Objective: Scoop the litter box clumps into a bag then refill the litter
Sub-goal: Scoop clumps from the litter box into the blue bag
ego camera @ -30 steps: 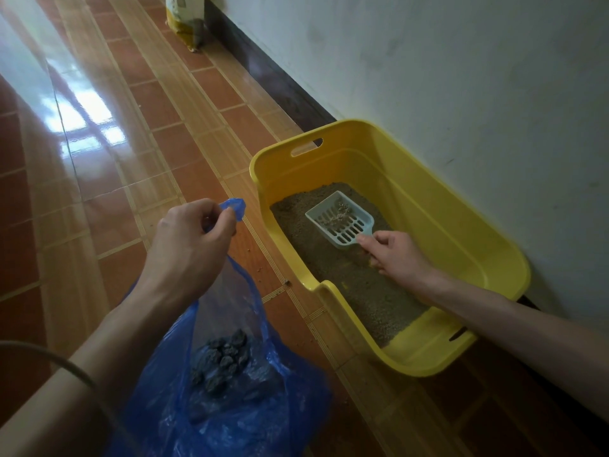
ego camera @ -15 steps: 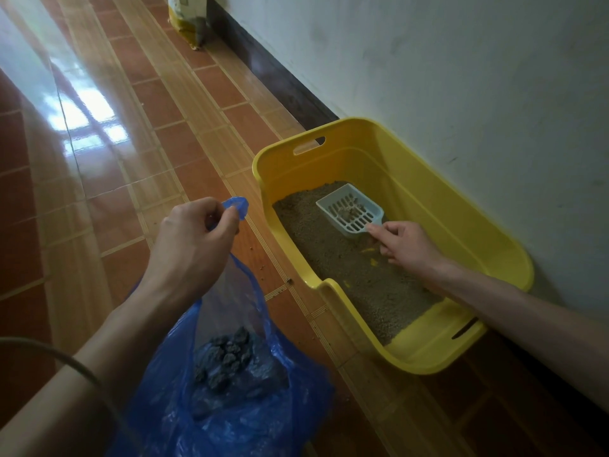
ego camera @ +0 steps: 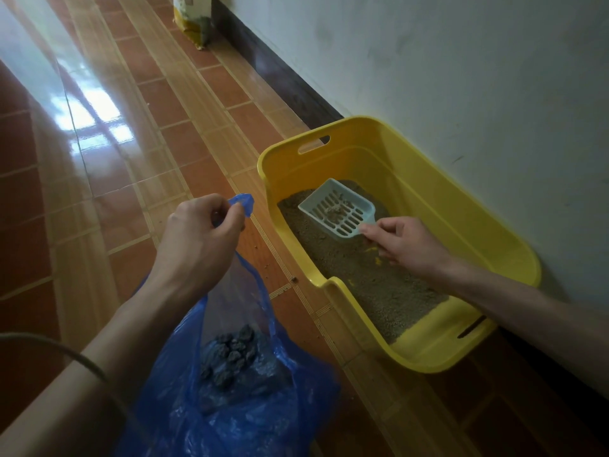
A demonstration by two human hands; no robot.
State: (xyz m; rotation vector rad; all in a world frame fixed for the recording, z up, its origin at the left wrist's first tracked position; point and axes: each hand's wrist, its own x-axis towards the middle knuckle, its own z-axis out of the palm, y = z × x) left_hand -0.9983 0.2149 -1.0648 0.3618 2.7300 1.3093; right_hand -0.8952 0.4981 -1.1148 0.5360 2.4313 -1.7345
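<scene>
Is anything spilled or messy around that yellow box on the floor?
Yes, slightly. A few small dark crumbs lie scattered on the floor tiles between the blue bag and the yellow litter box, most likely stray litter. Inside, yellow patches show through the thin litter.

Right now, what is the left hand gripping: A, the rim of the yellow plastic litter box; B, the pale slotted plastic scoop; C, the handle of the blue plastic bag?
C: the left hand pinches the handle of the blue plastic bag, held up beside the yellow plastic litter box.
</scene>
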